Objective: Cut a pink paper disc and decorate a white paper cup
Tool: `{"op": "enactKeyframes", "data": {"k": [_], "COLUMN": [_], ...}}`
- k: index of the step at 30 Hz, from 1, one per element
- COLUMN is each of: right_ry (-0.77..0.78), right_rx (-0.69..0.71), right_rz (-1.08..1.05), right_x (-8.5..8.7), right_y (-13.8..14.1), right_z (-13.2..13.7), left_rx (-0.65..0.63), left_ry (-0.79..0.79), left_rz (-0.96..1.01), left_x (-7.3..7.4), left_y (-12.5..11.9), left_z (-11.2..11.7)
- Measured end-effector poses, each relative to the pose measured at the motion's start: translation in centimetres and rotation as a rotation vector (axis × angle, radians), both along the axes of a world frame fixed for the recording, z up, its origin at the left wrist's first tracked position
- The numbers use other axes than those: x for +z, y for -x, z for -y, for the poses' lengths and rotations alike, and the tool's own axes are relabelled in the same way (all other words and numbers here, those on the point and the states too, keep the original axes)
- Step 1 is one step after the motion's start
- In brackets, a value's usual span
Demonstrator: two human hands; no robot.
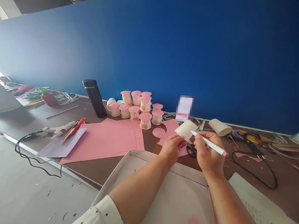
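Note:
My left hand (172, 148) grips a white paper cup (185, 129), upside down and tilted, above the far edge of a shallow white box lid (160, 189). In my right hand (209, 152) is a white marker (214, 147) with a pink end, its tip close to the cup's side; whether it touches I cannot tell. Faint lines show on the cup. Behind my hands lie cut pink paper (171, 128), a pink paper disc (159, 133) and black-handled scissors (192, 150), partly hidden. Several upturned cups with pink disc tops (145, 121) stand grouped to the left.
Pink sheets (105, 136) cover the table's left middle, beside a black flask (94, 98). A glue gun (59, 129) and red-handled cutter (74, 128) lie near the front edge. At right are a loose cup (220, 127), a black cable (273, 175) and a printed sheet (262, 205).

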State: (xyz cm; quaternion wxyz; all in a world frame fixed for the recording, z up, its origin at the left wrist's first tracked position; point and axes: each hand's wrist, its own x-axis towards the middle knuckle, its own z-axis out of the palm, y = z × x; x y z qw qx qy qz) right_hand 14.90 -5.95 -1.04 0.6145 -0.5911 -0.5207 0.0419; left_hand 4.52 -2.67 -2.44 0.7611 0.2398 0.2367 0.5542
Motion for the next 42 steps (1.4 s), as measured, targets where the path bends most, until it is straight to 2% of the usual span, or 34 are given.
{"op": "enactKeyframes", "data": {"k": [5,17,23,42], "right_ry": [-0.04,-0.071,-0.077,-0.069], "right_rx": [0.054,0.012,0.003,-0.017], "right_rz": [0.064,0.146,0.168,0.188], "right_x": [-0.08,-0.59,-0.72,-0.68], "right_y": [0.02,-0.16,-0.18,-0.11], "right_z": [-0.06,-0.39,-0.48,-0.48], "left_rx": [-0.011,-0.025,-0.044,-0.037], "left_ry": [-0.057,-0.119,-0.164,-0.157], "left_rz": [-0.025,-0.106,-0.105,-0.121], "left_x": [-0.27,-0.58,-0.25,-0.13], "left_y": [-0.1,-0.23,-0.13,-0.22], "left_z": [-0.11,-0.09,0.23,0.31]}}
